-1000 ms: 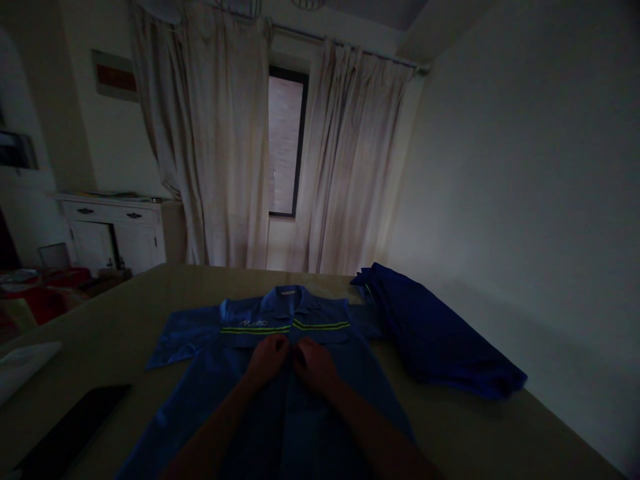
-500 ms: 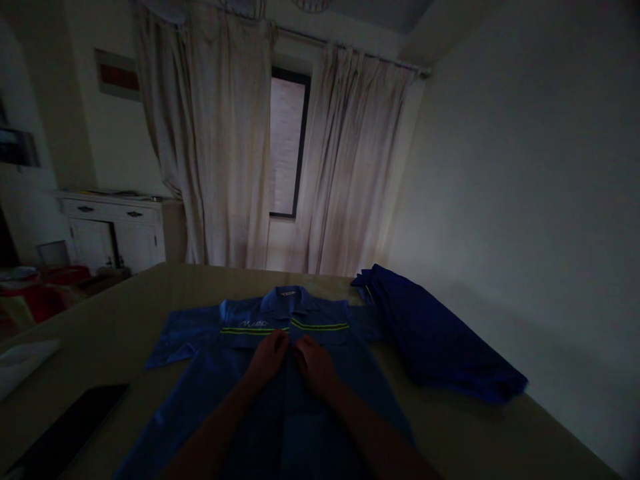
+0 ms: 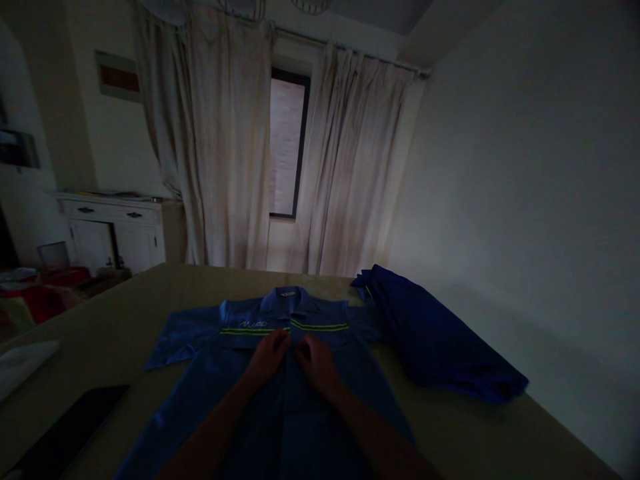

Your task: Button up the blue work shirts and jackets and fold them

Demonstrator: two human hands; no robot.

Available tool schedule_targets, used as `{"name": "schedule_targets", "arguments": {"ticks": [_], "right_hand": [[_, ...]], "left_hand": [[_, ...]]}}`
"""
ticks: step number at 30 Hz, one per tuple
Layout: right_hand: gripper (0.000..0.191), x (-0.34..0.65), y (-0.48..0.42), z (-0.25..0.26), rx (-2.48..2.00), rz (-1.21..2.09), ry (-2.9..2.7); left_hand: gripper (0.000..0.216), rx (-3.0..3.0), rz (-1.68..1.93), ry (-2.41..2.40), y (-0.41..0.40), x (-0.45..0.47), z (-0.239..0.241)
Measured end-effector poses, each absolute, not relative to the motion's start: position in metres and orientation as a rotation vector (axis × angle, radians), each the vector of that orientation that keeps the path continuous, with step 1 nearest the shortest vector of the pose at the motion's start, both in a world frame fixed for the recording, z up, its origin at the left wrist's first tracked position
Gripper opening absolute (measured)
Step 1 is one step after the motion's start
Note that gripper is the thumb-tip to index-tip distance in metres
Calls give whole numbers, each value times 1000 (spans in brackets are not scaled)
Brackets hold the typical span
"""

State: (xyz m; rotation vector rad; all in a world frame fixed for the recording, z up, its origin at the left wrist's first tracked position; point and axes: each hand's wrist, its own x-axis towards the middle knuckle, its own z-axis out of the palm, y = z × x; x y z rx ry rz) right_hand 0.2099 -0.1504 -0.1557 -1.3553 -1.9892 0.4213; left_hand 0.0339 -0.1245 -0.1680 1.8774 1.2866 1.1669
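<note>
While the blue shirt (image 3: 290, 400) is lying on the bench (image 3: 195, 283) at six o'clock, the left hand (image 3: 267, 358) and right hand (image 3: 320, 367) are resting at its front middle. Their fingers (image 3: 309, 345) are looking bent, but I cannot tell if they are pinching cloth. Keeping both front edges flat and even should be helping. At nine o'clock, the white cupboard (image 3: 140, 241) is showing a dark gap, hiding what is inside.

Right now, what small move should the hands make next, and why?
Perhaps bring the left hand and right hand together at the front placket of the short-sleeved shirt: they sit curled, close but apart, either side of the placket, near the chest stripes; grip unclear.
</note>
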Motion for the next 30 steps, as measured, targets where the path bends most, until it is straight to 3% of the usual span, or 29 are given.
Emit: {"name": "schedule_targets", "arguments": {"ticks": [30], "right_hand": [[10, 211, -144, -165, -1336, 399, -2010]], "left_hand": [[31, 1876, 1092, 1140, -123, 31, -173]]}}
